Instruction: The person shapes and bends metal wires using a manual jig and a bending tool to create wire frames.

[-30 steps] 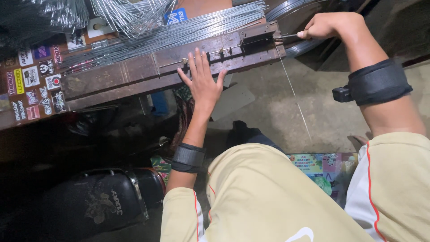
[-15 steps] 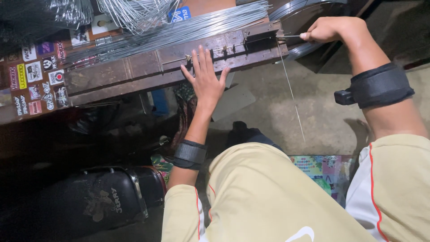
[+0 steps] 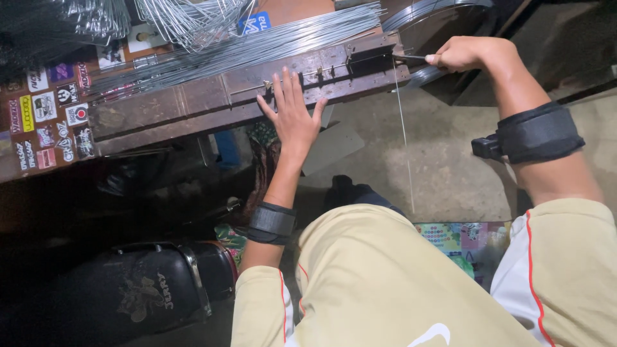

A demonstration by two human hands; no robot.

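My left hand (image 3: 292, 112) lies flat with fingers spread on the front of a long brown metal wire-bending jig (image 3: 212, 96), touching a thin wire in its pins. My right hand (image 3: 459, 54) is closed on the black lever handle (image 3: 411, 58) at the jig's right end. A thin straight wire (image 3: 403, 138) hangs down from the jig's right end toward the floor. A bundle of straight silver wires (image 3: 257, 45) lies along the top of the jig. Both wrists wear black straps.
Bent wire frames (image 3: 186, 19) are piled at the back. A brown surface covered in stickers (image 3: 48, 122) is at left. A black motorbike seat (image 3: 128, 289) sits lower left. Concrete floor (image 3: 443, 167) and a patterned mat (image 3: 450, 238) lie below my beige-shorted legs.
My right hand has moved the lever handle slightly down and right. The left hand stays pressed on the jig, and the view has shifted a little.
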